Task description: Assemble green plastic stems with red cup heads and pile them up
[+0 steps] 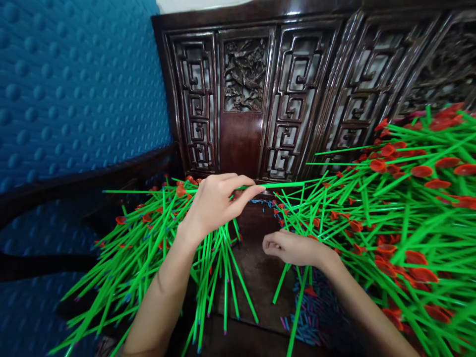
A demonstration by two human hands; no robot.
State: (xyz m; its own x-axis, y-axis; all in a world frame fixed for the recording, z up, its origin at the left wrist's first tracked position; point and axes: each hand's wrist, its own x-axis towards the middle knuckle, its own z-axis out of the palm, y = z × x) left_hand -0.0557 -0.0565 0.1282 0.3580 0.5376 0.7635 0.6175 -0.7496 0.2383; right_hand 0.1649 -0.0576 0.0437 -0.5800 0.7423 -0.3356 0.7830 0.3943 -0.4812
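My left hand (pixel 223 201) pinches a green stick (pixel 284 185) between thumb and fingers, above the middle of the dark wooden seat (pixel 253 258). The stick lies nearly level and points right; a red cup-shaped end (pixel 181 191) shows on the other side of the hand. Below and to the right, my right hand (pixel 284 247) is curled closed; what it holds, if anything, is hidden. Under the left hand spreads a pile of green sticks (pixel 145 253) with red cups and small blue or purple tips. A larger pile (pixel 372 208) rises beside my right hand.
Small blue and purple pieces (pixel 308 317) lie heaped on the seat below my right hand, with a few more at the back. A carved wooden backrest (pixel 241 144) stands behind. At the left are a dark armrest (pixel 92 176) and a blue studded surface (pixel 82 89).
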